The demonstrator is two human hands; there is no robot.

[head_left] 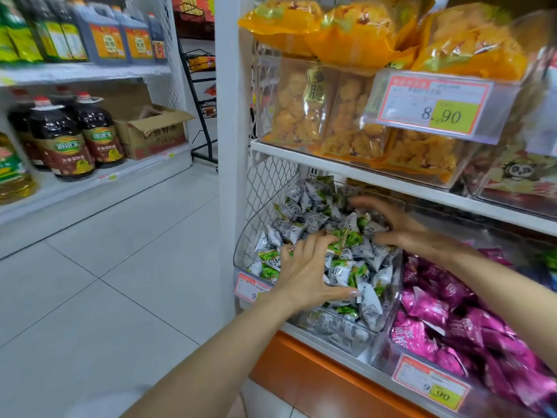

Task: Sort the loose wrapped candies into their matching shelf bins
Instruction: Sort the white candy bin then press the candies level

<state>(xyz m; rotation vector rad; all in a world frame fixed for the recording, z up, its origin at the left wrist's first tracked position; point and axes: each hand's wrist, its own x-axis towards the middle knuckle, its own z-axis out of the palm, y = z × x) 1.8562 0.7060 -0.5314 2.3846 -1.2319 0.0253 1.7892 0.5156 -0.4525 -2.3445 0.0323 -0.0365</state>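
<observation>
A clear plastic shelf bin (241, 245) on the lower shelf is heaped with green-and-white wrapped candies (313, 220). My left hand (304, 267) lies spread on the near part of the heap, fingers straight, thumb out to the right. My right hand (391, 224) reaches over the far right of the same heap with fingers spread and slightly bent, holding nothing that I can see. To the right, a second clear bin (382, 354) holds magenta wrapped candies (434, 309).
The upper shelf (331, 167) carries orange snack bags (346, 31) and a price tag (434, 104) reading 8.90. Price tags hang on both bins' fronts. Left across a tiled aisle floor (120, 267) stands shelving with oil bottles (60, 137) and a cardboard box (153, 128).
</observation>
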